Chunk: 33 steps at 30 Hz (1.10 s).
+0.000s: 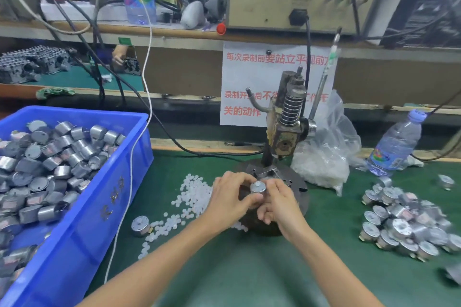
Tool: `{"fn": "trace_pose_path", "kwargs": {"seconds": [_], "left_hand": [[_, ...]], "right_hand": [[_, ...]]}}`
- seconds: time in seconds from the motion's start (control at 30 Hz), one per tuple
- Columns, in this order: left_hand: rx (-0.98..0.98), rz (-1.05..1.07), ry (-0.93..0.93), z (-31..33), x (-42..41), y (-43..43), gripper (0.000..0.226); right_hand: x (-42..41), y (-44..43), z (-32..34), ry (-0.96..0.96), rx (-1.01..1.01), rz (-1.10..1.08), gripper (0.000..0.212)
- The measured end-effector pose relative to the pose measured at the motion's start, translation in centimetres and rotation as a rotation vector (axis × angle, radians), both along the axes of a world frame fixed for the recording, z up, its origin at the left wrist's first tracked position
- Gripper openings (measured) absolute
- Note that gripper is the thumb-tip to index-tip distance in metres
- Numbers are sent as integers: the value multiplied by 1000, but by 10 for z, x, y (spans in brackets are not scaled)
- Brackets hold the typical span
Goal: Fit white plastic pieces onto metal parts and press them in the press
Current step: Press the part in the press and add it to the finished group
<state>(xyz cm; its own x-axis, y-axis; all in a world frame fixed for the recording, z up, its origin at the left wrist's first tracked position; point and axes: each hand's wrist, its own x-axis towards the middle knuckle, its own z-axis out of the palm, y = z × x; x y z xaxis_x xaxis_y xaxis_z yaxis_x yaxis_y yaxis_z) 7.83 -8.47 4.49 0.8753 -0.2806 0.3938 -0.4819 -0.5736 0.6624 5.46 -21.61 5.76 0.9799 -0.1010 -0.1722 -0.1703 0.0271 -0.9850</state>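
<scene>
A metal part [258,187] was gripped by the curled fingers of the left hand [230,198] and right hand [280,203]. It was held above the press base [300,189].

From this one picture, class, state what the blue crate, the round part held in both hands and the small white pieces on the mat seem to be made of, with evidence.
Blue crate: probably moulded plastic; uniform glossy colour, thick rolled rim.
Round part: metal, likely steel; dull silver sheen with bright highlights.
White pieces: seemingly plastic; milky, slightly translucent, matte.
</scene>
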Motion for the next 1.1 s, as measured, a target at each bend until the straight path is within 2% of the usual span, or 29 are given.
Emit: {"fn": "trace_pose_path", "kwargs": {"seconds": [0.13, 0.33, 0.43, 0.57, 0.6, 0.7, 0.77, 0.83, 0.9, 0.97, 1.03, 1.1], "left_hand": [[136, 78, -79, -5, 24, -29, 28], [178, 114, -68, -6, 41, -46, 30], [143, 119, -53, -5, 43, -48, 29], [99, 114, -31, -3, 43, -47, 28], [91, 113, -28, -2, 42, -48, 27], [78, 124, -14, -1, 40, -49, 25], [75, 136, -19, -2, 39, -49, 24], [70, 138, -23, -4, 38, -49, 23], [62, 133, -21, -6, 39, -50, 23], [45, 137, -24, -7, 39, -48, 23], [31, 137, -28, -9, 39, -48, 24], [15, 136, -39, -10, 38, -49, 24]], "right_hand": [[5, -26, 3, -27, -192, -19, 10], [14, -47, 0, -88, -219, -79, 13], [21, -57, 20, -283, -252, -289, 17], [51, -88, 105, -628, -242, -589, 20], [66, -96, 133, -636, -248, -575, 22], [96, -104, 199, -473, -302, -313, 41], [98, -100, 214, -489, -356, -269, 30], [85, -93, 207, -629, -396, -378, 21], [62, -85, 184, -828, -433, -512, 22], [35, -74, 158, -1015, -384, -552, 24], [14, -65, 135, -1127, -344, -566, 25], [3, -61, 118, -1157, -310, -558, 23]]}}
